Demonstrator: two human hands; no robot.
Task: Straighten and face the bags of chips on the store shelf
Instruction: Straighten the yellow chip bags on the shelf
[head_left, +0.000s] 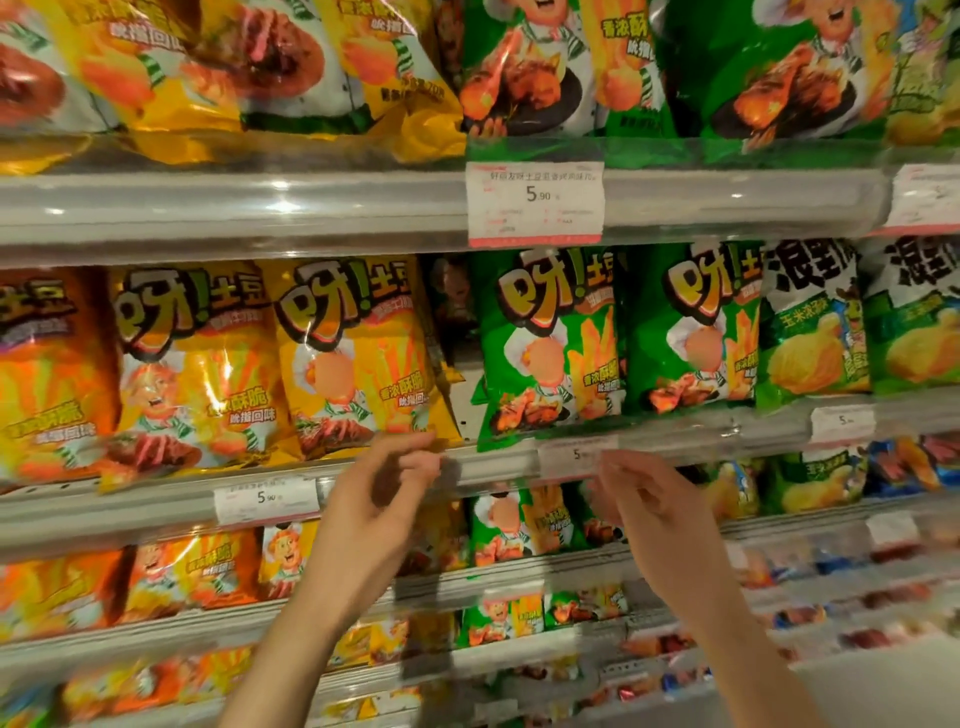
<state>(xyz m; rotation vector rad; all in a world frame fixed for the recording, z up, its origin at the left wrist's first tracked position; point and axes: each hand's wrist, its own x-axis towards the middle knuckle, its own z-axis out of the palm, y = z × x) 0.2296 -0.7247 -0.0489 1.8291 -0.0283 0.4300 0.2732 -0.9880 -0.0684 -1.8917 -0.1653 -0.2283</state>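
Both hands (382, 488) (644, 499) blur, covering lower-shelf bags (498, 525); grip unclear.

Chip bags (358, 358) side by side on shelf (156, 506)

There is one view only, from a wide-angle camera on the person's head. It faces the shelves (234, 208) straight on and slightly downward, close enough that the bags (353, 358) fill the frame from edge to edge. The shelf rails bow with the lens and slope down toward the right. Both forearms rise from the bottom edge, the left hand (379, 499) and right hand (649, 504) level with the middle shelf's front edge.
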